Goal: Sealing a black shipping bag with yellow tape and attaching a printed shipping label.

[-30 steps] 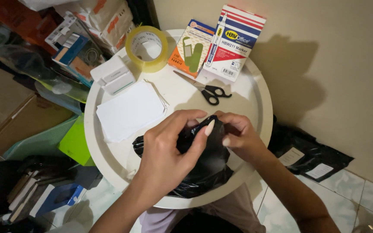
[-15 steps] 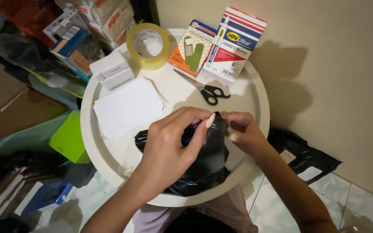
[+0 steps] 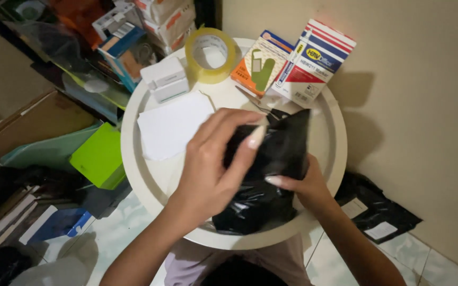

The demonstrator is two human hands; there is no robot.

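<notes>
A black plastic mailer bag [image 3: 269,175] lies at the near side of the round white table [image 3: 149,180], held between the left hand [image 3: 213,164] and right hand [image 3: 306,185]; at the far edge lean a red, white and blue striped box [image 3: 314,63] and an orange and green card pack [image 3: 261,63]; a small white box [image 3: 165,78] sits far left. On the floor at right lies another black mailer bag [image 3: 380,209] with white labels [image 3: 380,230].

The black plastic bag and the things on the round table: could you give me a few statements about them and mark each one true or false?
1. Both hands, left hand and right hand, hold the black plastic bag. True.
2. The roll of tape lies on the floor. False: it lies on the round white table.
3. A white sheet of paper lies on the table. True.
4. The table is square. False: it is round.
</notes>
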